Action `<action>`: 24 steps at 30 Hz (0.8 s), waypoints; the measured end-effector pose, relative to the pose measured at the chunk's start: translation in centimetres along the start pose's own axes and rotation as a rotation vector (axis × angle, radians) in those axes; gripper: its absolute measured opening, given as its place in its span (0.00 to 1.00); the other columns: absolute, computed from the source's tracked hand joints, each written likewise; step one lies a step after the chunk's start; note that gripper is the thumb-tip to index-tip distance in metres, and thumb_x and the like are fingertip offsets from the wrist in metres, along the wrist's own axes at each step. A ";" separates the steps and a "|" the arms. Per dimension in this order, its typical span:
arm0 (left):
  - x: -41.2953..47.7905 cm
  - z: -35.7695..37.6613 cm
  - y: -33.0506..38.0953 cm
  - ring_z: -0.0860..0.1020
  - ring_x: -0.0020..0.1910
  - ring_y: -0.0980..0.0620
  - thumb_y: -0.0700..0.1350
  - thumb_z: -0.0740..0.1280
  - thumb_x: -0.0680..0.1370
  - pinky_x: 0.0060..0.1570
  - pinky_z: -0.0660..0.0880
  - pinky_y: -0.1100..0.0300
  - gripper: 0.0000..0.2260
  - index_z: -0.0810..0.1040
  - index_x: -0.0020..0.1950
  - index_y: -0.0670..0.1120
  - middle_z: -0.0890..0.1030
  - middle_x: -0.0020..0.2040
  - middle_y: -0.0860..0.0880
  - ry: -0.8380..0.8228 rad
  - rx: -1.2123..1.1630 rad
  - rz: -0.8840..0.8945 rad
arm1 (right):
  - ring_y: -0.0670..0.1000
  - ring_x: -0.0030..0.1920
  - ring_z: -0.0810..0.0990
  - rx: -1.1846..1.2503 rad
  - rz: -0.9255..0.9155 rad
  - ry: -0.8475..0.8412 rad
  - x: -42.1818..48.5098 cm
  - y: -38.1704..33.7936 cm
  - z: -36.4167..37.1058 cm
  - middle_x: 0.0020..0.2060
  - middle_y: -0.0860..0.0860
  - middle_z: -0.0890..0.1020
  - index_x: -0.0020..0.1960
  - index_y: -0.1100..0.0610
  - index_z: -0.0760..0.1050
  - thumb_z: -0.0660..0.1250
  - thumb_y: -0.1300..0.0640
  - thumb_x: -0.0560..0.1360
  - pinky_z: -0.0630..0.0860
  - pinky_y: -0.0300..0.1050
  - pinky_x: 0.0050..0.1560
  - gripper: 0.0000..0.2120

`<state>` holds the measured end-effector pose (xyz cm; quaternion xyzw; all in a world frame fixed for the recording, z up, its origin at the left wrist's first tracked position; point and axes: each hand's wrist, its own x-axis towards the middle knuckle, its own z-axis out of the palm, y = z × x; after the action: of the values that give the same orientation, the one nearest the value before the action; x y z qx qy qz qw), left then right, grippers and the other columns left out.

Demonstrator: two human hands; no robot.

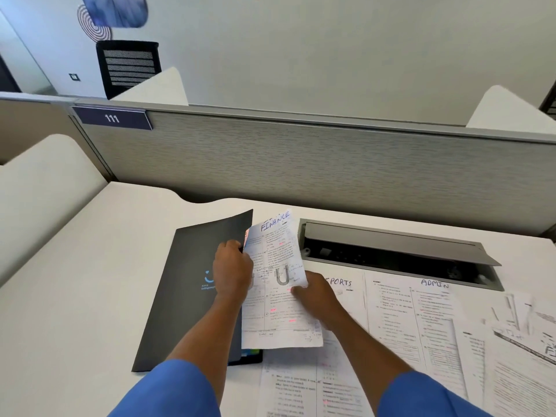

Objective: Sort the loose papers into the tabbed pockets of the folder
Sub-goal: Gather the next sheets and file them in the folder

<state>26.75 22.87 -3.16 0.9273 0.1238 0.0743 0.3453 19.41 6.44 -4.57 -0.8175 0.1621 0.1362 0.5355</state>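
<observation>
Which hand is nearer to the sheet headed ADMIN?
Right. The right hand holds the FINANCE sheet to the left of the ADMIN sheet, with the REPORTS sheet between them. The left hand is farther left, gripping the folder by its cover edge.

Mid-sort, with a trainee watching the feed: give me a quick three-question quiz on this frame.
1. True or false: the sheet in the right hand is headed ADMIN.
2. The loose papers on the desk lie to the folder's: A left, B right, C far side.
3. Fill in: the partition plate reads ___.

Key: 1 false, it reads FINANCE; 2 B; 3 111.
</observation>
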 end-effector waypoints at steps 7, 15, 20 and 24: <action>-0.1 0.5 -0.2 0.75 0.36 0.48 0.37 0.60 0.74 0.32 0.66 0.58 0.07 0.74 0.36 0.43 0.77 0.41 0.45 -0.031 0.030 0.002 | 0.54 0.50 0.84 -0.026 -0.011 0.030 0.6 -0.9 0.8 0.52 0.53 0.85 0.58 0.56 0.80 0.63 0.63 0.75 0.80 0.50 0.51 0.13; -0.2 0.1 -0.3 0.72 0.29 0.52 0.37 0.60 0.74 0.26 0.60 0.61 0.10 0.70 0.32 0.44 0.77 0.36 0.46 -0.043 0.052 0.001 | 0.55 0.50 0.83 -0.028 0.002 0.084 0.7 -1.1 1.1 0.52 0.54 0.85 0.58 0.57 0.80 0.63 0.64 0.73 0.80 0.49 0.51 0.14; -0.5 0.2 0.0 0.71 0.29 0.51 0.37 0.60 0.74 0.26 0.62 0.60 0.13 0.66 0.30 0.46 0.75 0.35 0.46 -0.051 0.028 0.000 | 0.54 0.54 0.83 0.013 -0.011 0.019 0.4 -1.0 3.4 0.58 0.53 0.83 0.63 0.56 0.77 0.64 0.62 0.75 0.80 0.45 0.51 0.17; -0.8 0.3 0.4 0.72 0.28 0.51 0.38 0.61 0.75 0.24 0.61 0.62 0.15 0.65 0.29 0.47 0.75 0.33 0.46 -0.064 -0.015 0.001 | 0.55 0.58 0.81 0.091 0.017 -0.031 0.5 -1.0 4.6 0.61 0.53 0.82 0.67 0.56 0.75 0.64 0.59 0.78 0.79 0.51 0.60 0.17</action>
<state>26.10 22.16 -3.20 0.9266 0.1117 0.0458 0.3561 20.09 10.98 -5.70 -0.7888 0.1666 0.1460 0.5734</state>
